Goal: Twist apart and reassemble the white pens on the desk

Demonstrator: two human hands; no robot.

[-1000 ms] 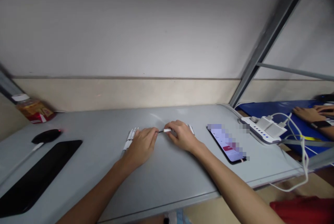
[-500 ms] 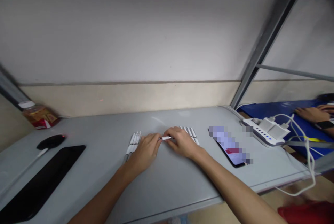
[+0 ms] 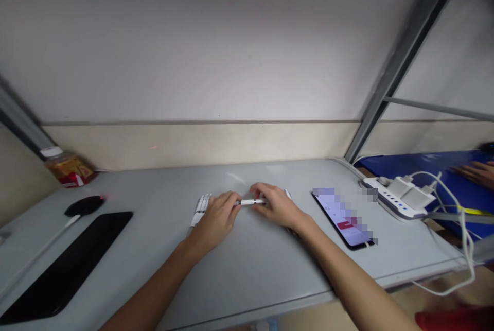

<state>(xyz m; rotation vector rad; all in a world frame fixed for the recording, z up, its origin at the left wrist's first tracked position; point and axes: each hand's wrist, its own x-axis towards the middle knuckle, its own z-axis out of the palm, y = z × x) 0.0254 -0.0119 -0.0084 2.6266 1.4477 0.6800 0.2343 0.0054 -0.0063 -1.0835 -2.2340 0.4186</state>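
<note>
Between my two hands a white pen (image 3: 247,202) with dark bands lies level, just above the grey table. My left hand (image 3: 219,215) is closed around its left end. My right hand (image 3: 276,207) pinches the other end between thumb and fingers. Beside my left hand several white pens (image 3: 200,206) lie side by side, partly covered by that hand. More white pens (image 3: 287,195) show behind my right hand, mostly hidden by it.
A lit phone (image 3: 343,220) lies to the right, near a white power strip (image 3: 393,199) with plugs and cables. At left are a black slab (image 3: 69,266), a black mouse-like device (image 3: 84,206) and a bottle (image 3: 69,168). Another person's hand (image 3: 478,172) rests at the far right.
My right hand has shifted slightly right, and more of the pen shows between my hands. The whole view has moved a little, so the table things appear further right.
</note>
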